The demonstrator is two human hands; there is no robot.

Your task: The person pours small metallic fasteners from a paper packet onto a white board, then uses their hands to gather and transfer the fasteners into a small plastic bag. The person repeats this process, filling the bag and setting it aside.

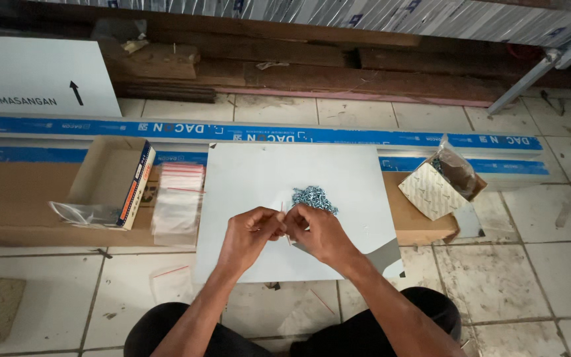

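— While both hands meet over it, what is the biggest thing under the fingers?
— The white board [252, 192], lying flat on the tiled floor [530, 264], partly over a brown cardboard sheet [14, 198]. Beyond the fingers a long white bar with blue strips [166, 129] runs across.

— And off to the sides?
— Left of the fingers lies an open cardboard box [110, 182], and between it and the fingers a stack of small clear bags [178, 201]. Well to the right is a patterned box with a plastic bag in it [441, 182].

— Where are the small metal parts?
— A heap of silvery-blue screws [313, 197] rests on the board just beyond the fingers, nearest the right hand [318, 231].

— What are the fingers doing?
— The left hand [251, 231] and the right touch at the fingertips, pressed together and pinching a small clear bag [285, 228] between them; its red edge shows. What is inside it I cannot tell.
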